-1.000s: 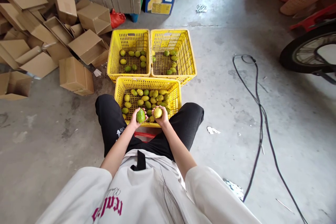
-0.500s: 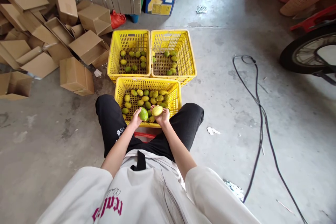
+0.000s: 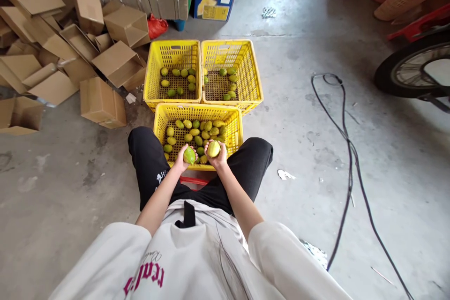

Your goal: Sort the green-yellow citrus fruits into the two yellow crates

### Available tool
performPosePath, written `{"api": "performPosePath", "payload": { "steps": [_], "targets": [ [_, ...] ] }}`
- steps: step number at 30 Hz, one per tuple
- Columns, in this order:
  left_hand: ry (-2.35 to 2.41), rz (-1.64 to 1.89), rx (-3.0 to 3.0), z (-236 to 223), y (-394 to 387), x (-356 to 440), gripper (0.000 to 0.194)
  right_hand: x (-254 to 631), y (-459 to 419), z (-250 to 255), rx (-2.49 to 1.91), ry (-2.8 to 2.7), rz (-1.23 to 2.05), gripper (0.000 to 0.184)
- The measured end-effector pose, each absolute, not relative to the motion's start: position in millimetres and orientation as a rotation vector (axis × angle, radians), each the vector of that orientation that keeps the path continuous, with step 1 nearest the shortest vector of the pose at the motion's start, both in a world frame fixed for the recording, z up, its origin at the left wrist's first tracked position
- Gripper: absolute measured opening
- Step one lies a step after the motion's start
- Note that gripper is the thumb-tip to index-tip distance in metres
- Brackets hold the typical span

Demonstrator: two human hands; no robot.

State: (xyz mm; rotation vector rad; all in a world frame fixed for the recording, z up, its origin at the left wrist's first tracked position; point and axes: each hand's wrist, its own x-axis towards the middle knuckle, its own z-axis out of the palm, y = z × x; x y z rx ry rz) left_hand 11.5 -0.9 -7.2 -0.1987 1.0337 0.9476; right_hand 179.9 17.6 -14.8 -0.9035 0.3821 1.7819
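I sit on a low seat with a yellow plastic crate between my knees, holding several green and yellow mangoes. My left hand grips a green mango over the crate's near edge. My right hand grips a yellow-green mango beside it. Two more yellow crates stand side by side beyond: the left crate and the right crate, each with several mangoes on the bottom.
Loose cardboard boxes pile up at the left and back. A blue and yellow carton stands behind the crates. A black cable runs across the concrete floor at right, near a wheel and red stools.
Both hands stay over the near crate and turn their mangoes slightly. The crates and the rest have not moved.
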Motion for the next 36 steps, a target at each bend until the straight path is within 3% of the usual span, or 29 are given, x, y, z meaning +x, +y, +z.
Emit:
{"api": "performPosePath", "payload": {
  "steps": [3,9,12,16,24,31,36],
  "targets": [
    [1.004,1.011,-0.242,-9,-1,10,0.028,178,16,-22,-0.885,0.372,1.831,0.023],
    [1.07,0.981,-0.215,-11,0,12,0.017,178,19,-35,-0.83,0.311,1.797,0.036],
    [1.108,0.894,-0.169,-12,-2,14,0.009,178,20,-33,-0.876,0.309,1.757,0.028],
    [1.09,0.822,-0.158,-12,-5,15,0.021,179,18,-28,-0.98,0.275,1.723,0.014],
    [1.115,0.785,-0.106,-11,-4,13,0.008,181,19,-24,-1.024,0.279,1.719,0.013],
    [1.083,0.873,-0.222,-14,0,12,0.026,172,17,-24,-1.087,0.286,1.855,0.01],
    [1.098,0.931,-0.188,-25,0,10,0.009,174,18,-30,-1.029,0.333,1.85,0.017]
  ]
}}
